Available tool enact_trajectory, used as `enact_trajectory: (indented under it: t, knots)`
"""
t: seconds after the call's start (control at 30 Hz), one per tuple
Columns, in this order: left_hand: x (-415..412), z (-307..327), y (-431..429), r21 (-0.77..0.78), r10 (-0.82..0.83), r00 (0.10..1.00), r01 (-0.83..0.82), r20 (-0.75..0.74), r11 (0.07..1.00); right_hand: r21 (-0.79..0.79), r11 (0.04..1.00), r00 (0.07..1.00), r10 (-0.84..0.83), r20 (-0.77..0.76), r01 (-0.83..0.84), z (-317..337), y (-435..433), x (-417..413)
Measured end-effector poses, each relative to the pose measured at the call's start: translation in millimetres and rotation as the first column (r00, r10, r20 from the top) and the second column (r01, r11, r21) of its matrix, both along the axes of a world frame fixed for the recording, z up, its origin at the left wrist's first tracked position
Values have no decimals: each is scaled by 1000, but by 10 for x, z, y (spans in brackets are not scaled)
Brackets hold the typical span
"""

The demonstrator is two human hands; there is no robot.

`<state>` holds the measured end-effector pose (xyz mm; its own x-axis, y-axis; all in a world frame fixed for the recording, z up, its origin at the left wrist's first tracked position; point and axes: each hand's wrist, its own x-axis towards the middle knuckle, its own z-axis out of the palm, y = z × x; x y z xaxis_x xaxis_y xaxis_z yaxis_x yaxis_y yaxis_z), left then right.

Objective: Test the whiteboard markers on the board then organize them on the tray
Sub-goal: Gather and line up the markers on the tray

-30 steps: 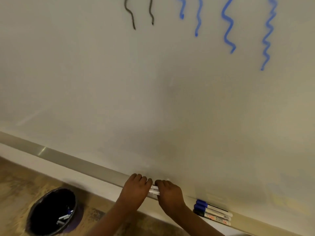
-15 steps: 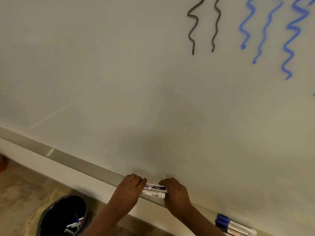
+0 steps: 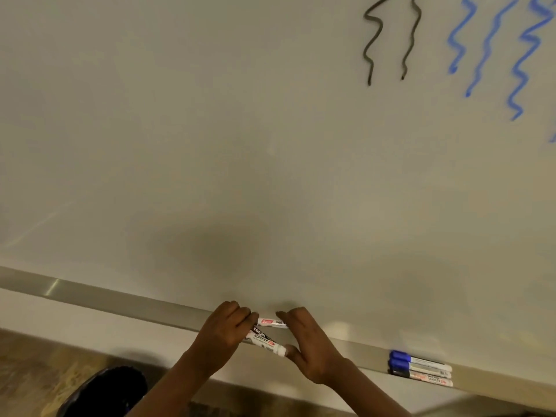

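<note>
Left hand (image 3: 224, 332): fingers curled over the left ends of a pair of white-barrelled whiteboard markers (image 3: 267, 332), gripping both at the long grey metal tray (image 3: 120, 302) under the white whiteboard (image 3: 210, 145).

Upper red-labelled marker (image 3: 272, 322): lies along the tray.

Lower black-labelled marker (image 3: 263, 341): tilted, with its right end lower.

Right hand (image 3: 310, 344): fingers nearly straight, thumb spread. The fingertips cover the upper marker's right end and the thumb tip touches the lower marker's end.

Further right on the tray: three capped markers (image 3: 421, 368) side by side, two with blue caps and one with a black cap.

Board shows black squiggles (image 3: 403, 75) and blue squiggles (image 3: 467, 92).

Round black bin (image 3: 102, 392) on the floor, lower left.
</note>
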<state>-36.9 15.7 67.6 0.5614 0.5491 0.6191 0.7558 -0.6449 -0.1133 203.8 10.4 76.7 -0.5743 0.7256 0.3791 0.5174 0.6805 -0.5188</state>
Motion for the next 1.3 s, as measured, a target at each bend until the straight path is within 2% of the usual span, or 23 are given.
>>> enact_trajectory:
  t: [0.13,0.27,0.57,0.77,1.07,1.17,1.3]
  knots:
    - [-37,-71,-36,-57,-36,999,37,8,998,-16,990,990,-139,-2,139,-153,-61,-109]
    - [-24,-137,-47,-123,-5,1000,4,-7,992,6,966,965,-260,20,260,-268,-49,-120]
    - [-23,-307,-98,-334,63,997,-47,38,941,-61,960,962,-271,34,273,-603,-85,-103]
    - [-144,-378,-184,-442,141,990,-138,-26,886,-133,923,933,-355,59,360,-833,-94,64]
    - [-329,-608,-345,-376,191,977,-212,-93,902,-102,904,905,-399,145,415,-1196,-47,231]
    - [-331,-513,-390,-442,190,980,-200,-68,874,-126,895,896,-400,194,427,-1228,-3,203]
    - [-347,-549,-377,-429,240,968,-250,-79,868,-169,874,875,-403,268,455,-1311,26,167]
